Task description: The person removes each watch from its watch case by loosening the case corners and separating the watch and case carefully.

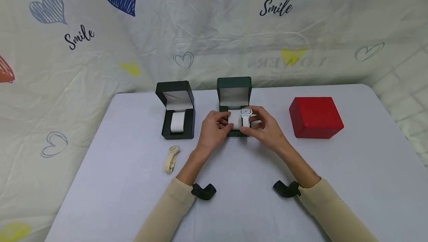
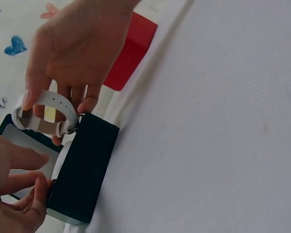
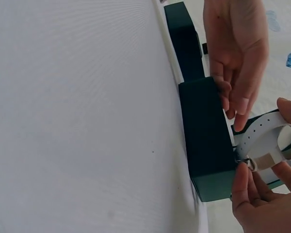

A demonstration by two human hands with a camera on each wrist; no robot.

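Toward the left side of the pale grey tabletop (image 1: 110,182), back from the near edge, an open black hinged watch box (image 1: 176,110) stands with its lid upright, and a white cushion (image 1: 178,122) sits in its base with nothing strapped on it. Just in front of it, nearer the near edge, a cream-coloured wristwatch (image 1: 172,158) lies flat on the surface.

At the middle, toward the far edge, an open dark green hinged watch box (image 1: 234,102) faces the person, lid raised, so its inside is reachable from the front. The left hand (image 1: 214,129) rests its curled fingers against the box's left front, apparently bracing it. The right hand (image 1: 264,126) pinches a white-strapped wristwatch (image 1: 245,117) by its looped band, held just above the box's white pillow (image 1: 235,120), seemingly so the loop can fit around it.

Toward the right edge sits a closed red box (image 1: 315,117), well apart from the hands.

Counted: three boxes, two open and one closed; two watches, one held and one lying; two cushions in view.
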